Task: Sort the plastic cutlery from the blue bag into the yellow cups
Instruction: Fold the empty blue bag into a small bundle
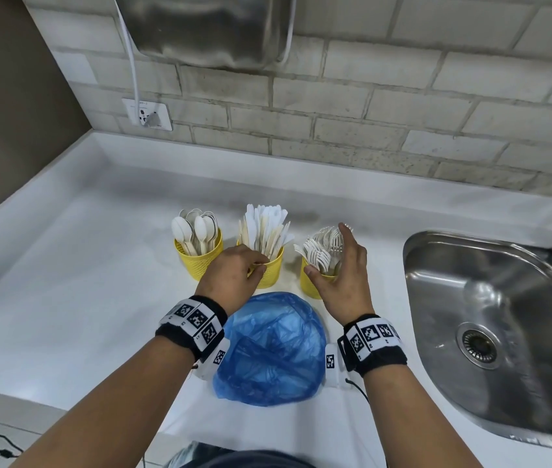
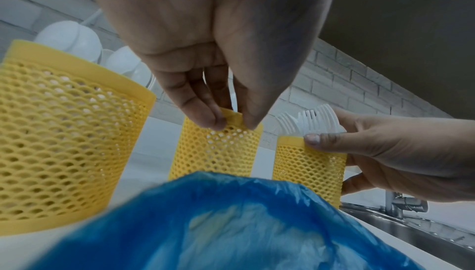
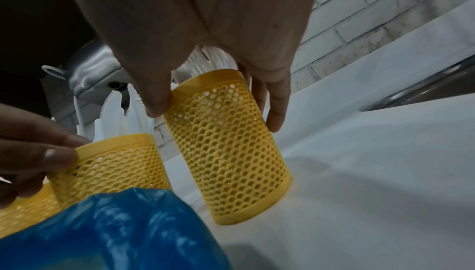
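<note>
Plastic, steel and brick on a matt white surface (image 1: 65,298)

Perforated matt plastic yellow cups (image 1: 269,275); thin, crinkled, glossy film blue bag (image 1: 271,349); smooth white plastic cutlery (image 1: 264,231); brushed, shiny steel sink (image 1: 504,315); rough pale brick wall (image 1: 369,113).

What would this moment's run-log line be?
left hand pinches rim of knife cup | right hand cups fork cup | spoon cup untouched | blue bag lies crumpled in front

Head cam overhead; wrist cams close, share cups (image 2: 216,148).
</note>
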`<move>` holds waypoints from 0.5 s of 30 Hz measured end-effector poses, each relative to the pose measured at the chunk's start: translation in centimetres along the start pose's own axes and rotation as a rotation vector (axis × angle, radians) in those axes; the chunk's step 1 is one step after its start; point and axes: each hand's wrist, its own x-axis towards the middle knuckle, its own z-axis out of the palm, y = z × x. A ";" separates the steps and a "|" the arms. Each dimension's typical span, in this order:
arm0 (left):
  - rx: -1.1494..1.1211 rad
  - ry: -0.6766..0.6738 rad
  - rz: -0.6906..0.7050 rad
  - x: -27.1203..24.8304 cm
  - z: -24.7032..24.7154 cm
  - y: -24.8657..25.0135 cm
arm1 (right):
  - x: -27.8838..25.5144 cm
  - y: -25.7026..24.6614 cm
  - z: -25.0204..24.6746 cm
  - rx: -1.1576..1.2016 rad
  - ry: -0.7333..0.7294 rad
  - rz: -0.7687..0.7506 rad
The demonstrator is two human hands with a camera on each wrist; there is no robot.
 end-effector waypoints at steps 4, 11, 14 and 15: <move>-0.026 0.089 -0.003 -0.6 -1.1 0.5 | -0.1 0.1 0.2 -0.011 0.038 0.003; 0.096 -0.080 -0.149 -3.0 -3.1 -0.1 | -0.4 0.0 -0.4 -0.027 0.037 0.030; 0.216 -0.284 -0.261 -4.1 -2.6 -1.4 | -0.8 -0.2 -0.8 -0.012 -0.005 0.038; 0.243 -0.341 -0.298 -4.5 -2.3 -1.9 | -1.0 -0.3 -1.0 -0.034 0.001 0.033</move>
